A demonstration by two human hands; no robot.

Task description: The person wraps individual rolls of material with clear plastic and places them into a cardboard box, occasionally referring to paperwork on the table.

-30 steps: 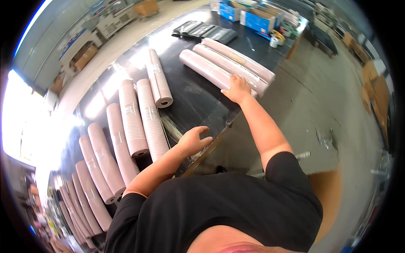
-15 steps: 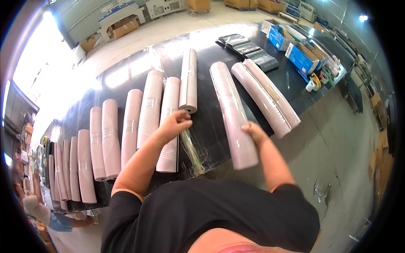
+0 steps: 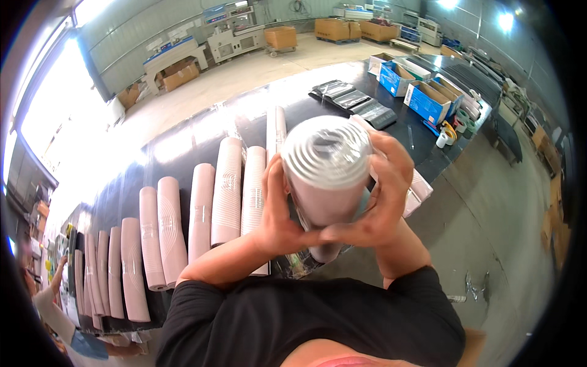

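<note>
Fingers (image 3: 394, 158) wrapped around opposite sides, the right hand (image 3: 386, 205) and left hand (image 3: 278, 217) grasp a plastic-covered pink roll (image 3: 324, 199) at the frame's centre, its spiral end facing the camera. Other rolls (image 3: 202, 211) line the dark tabletop (image 3: 428, 153) at left; blue boxes (image 3: 423, 107) stand upper right.

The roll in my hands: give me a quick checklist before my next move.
1. Left hand against the roll: ok.
2. Right hand against it too: ok.
3. Clear film over its upper end: ok.
4. Roll's lower end off the table: cannot tell, the hands block the view.
5. Table left of the hands free: not ok, pink rolls lie there.
</note>
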